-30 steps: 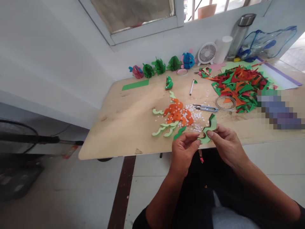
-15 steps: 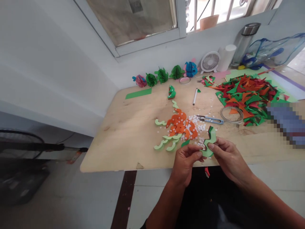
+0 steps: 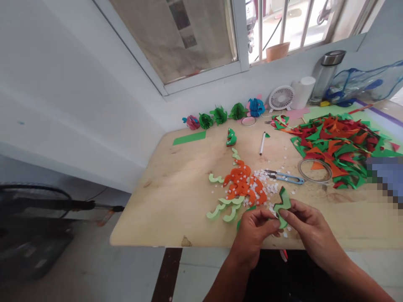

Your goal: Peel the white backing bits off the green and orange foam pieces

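Observation:
Between my two hands is a light-green wavy paper cutout (image 3: 284, 201), with a darker layer showing along its edge. My left hand (image 3: 256, 228) pinches its lower end between thumb and fingers. Its right side is gripped by my right hand (image 3: 307, 220), thumb on top. Just beyond lie orange wavy paper pieces (image 3: 241, 180) dotted with small white squares, and loose white squares (image 3: 272, 186) are scattered beside them. Pale-green wavy strips (image 3: 233, 213) rest left of my hands. A dark-green piece (image 3: 241, 222) is partly hidden by my left hand.
Blue-handled thread snips (image 3: 286, 177), a tape roll (image 3: 315, 170) and a white pen (image 3: 262, 143) lie on the table (image 3: 151, 209). A heap of coloured scraps (image 3: 343, 147) spreads at the right. Folded paper figures (image 3: 219, 115), a small fan (image 3: 281, 98) and a bottle (image 3: 329, 77) line the wall.
The camera view has tilted, so the table and everything on it appear lower. Both hands still hold the light-green cutout, its angle slightly changed.

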Demonstrator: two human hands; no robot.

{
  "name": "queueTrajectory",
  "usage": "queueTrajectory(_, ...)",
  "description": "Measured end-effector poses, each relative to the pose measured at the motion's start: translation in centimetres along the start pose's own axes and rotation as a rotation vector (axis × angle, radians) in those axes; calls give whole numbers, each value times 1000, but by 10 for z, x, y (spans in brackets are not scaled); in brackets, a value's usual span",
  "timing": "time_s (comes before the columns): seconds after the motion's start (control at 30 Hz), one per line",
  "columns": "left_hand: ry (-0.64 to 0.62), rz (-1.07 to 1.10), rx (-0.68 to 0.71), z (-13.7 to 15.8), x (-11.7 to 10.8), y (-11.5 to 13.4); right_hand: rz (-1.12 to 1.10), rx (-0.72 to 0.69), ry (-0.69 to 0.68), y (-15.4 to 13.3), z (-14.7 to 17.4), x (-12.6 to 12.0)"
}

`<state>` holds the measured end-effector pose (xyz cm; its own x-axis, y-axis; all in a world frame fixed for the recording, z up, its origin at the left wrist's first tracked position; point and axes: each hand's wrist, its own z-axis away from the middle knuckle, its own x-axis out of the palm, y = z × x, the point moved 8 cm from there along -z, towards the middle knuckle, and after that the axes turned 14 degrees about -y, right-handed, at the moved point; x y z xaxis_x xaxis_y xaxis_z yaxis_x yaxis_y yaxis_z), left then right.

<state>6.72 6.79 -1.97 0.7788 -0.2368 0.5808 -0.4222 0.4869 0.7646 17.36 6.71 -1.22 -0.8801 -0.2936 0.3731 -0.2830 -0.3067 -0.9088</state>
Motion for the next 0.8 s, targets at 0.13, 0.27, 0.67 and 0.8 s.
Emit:
queueTrajectory(0.13,-71,91,-63,-3,1,-12,-198,62,-57,13,-3,6)
queueTrajectory(0.27,-53,-112,-81,-7,-18,3,-129,85,2,18,-4,-7)
queueTrajectory(0.67,427,-1448,-79,-139,-113,158,428,131,215,11,-2,-48)
queueTrajectory(0.8,440,-1487,-115,-153,-117,155,425,79,188,10,-4,-48)
